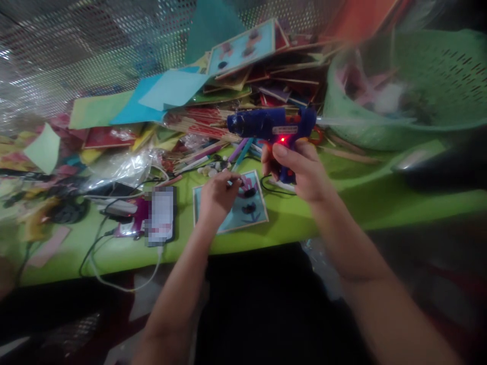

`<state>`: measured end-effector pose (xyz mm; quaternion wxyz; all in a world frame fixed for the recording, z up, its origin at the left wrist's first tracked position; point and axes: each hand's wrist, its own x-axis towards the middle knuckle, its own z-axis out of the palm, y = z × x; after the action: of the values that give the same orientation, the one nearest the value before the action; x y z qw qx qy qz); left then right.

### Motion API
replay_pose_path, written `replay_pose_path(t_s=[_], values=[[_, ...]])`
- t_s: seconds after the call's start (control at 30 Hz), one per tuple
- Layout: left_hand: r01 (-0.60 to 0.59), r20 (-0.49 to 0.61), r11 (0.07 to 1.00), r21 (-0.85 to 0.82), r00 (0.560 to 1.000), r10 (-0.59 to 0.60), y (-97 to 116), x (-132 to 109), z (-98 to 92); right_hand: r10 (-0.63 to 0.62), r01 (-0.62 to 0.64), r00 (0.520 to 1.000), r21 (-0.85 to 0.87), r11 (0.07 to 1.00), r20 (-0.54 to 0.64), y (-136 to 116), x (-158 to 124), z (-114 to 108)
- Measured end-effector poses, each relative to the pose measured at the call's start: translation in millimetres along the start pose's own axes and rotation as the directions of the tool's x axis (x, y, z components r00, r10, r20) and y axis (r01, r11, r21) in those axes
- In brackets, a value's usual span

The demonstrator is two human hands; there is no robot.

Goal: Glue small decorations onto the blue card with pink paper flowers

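My right hand is wrapped round the grip of a blue glue gun, held above the table with its nozzle pointing left. A red light glows on the gun, and a clear glue stick juts from its back. Below and to the left lies a light-blue framed picture with dark shapes and a pinkish piece on it. My left hand is over this picture, its fingers pinched together at the upper part. Whatever may be between those fingertips is too small to make out.
On the green table a phone and cables lie to the left. Behind are coloured paper sheets, sticks and a pile of framed pictures. A green basket stands at the right. A yellow glue gun lies far left.
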<state>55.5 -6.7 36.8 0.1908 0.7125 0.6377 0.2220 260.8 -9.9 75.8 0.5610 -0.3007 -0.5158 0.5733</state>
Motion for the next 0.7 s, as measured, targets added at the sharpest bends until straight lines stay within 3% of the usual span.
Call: replay_pose_path(t_s=[0.23, 0.37, 0.7], values=[[-0.037, 0.009, 0.999, -0.005, 0.999, 0.037, -15, 3, 4.9, 0.001, 0.000, 1.000, -0.016, 1.000, 0.006, 1, 0, -2], [-0.012, -0.016, 0.999, -0.031, 1.000, 0.012, -12, 1, 1.5, 0.012, -0.012, 1.000, -0.030, 0.999, 0.001, 1, 0, -3], [-0.062, -0.090, 0.993, 0.102, 0.993, 0.071, -1, -11, -14.7, 0.027, -0.028, 0.999, -0.024, 0.999, -0.027, -1, -2, -1]])
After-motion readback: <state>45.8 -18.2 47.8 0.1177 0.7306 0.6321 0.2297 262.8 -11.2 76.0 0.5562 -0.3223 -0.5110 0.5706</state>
